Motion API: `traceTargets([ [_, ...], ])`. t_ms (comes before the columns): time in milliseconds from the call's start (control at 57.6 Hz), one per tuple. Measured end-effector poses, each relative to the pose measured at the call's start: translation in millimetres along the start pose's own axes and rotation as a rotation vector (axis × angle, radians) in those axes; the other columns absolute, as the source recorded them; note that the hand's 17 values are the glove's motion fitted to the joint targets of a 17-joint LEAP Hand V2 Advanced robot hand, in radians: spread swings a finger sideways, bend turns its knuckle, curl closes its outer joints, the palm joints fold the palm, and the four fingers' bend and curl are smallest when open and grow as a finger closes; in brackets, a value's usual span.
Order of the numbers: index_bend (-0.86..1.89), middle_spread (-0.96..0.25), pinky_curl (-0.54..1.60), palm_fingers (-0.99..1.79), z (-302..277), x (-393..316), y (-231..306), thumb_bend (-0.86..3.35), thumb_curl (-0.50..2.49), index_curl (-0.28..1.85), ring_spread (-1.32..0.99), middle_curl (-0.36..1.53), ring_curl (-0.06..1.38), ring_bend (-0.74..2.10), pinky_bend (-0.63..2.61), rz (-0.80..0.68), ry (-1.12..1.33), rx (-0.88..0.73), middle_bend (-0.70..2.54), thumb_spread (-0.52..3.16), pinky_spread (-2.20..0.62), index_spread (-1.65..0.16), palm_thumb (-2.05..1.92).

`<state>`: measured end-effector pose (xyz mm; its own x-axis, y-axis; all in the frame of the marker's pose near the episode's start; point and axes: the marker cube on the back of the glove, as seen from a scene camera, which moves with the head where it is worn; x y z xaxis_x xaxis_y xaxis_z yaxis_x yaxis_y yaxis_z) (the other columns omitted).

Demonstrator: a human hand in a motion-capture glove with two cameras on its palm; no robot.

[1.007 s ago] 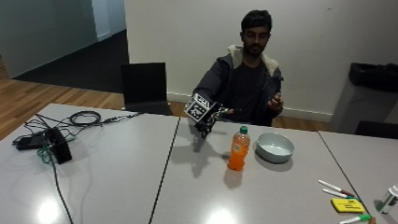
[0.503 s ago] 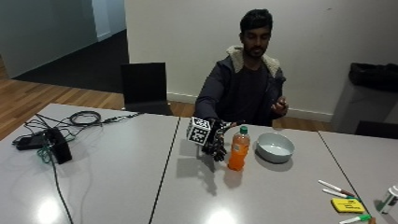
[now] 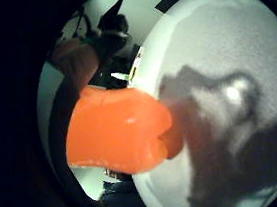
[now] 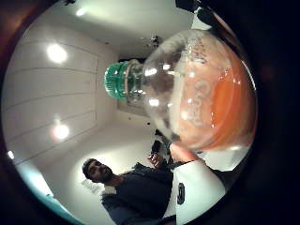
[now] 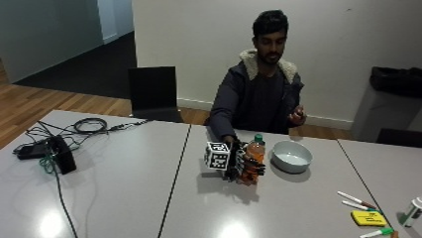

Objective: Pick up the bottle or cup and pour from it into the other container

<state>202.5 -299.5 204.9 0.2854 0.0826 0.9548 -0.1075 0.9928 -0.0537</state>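
On the left part of the table (image 5: 119, 178), near its left edge, lie a tangle of cables (image 5: 73, 130) and a small black device (image 5: 61, 153), well away from the work. Toward the middle, nearer the far edge where the person sits, the gloved right hand (image 5: 238, 163) is wrapped around the orange bottle (image 5: 252, 161), fingers curled about its lower body. The bottle stands upright on the table, its long axis vertical and its green cap (image 5: 258, 138) on top; the thumb-side palm view shows the cap (image 4: 118, 80) screwed on and orange liquid filling the body below a clear shoulder. Just beyond the bottle, on the side away from the gloved hand, sits the pale bowl (image 5: 290, 156), near the bottle but not touching it. So the pour would go across from the hand's side toward the bowl, tipping the neck that way, and the cap looks as though it must come off first. Markers (image 5: 354, 199) and a yellow block (image 5: 368, 218) lie by the right near corner.
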Motion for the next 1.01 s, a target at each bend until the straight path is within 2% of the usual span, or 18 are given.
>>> traceTargets([
  [208, 0.13, -0.23, 0.22, 0.93, 2.0, 2.3, -6.2, -0.03, 0.42, 0.22, -0.1, 0.36, 0.35, 0.64, 0.4, 0.0, -0.083, 0.005, 0.38, 0.62, 0.21, -0.32, 0.81],
  [330, 0.1, -0.27, 0.25, 1.05, 3.2, 3.6, -7.5, 0.0, 0.43, 0.23, -0.14, 0.36, 0.34, 0.6, 0.44, -0.009, -0.091, 0.001, 0.34, 0.58, 0.13, -0.32, 0.89],
  [694, 0.1, -0.3, 0.3, 1.1, 7.1, -17.5, -3.7, -0.03, 0.46, 0.24, -0.17, 0.39, 0.35, 0.53, 0.44, -0.012, -0.026, 0.016, 0.32, 0.5, 0.0, -0.32, 0.99],
  [1007, 0.09, -0.31, 0.31, 1.1, 29.7, -94.5, 23.3, -0.04, 0.49, 0.23, -0.18, 0.41, 0.36, 0.53, 0.44, -0.069, 0.164, -0.052, 0.31, 0.51, -0.03, -0.34, 1.0],
])
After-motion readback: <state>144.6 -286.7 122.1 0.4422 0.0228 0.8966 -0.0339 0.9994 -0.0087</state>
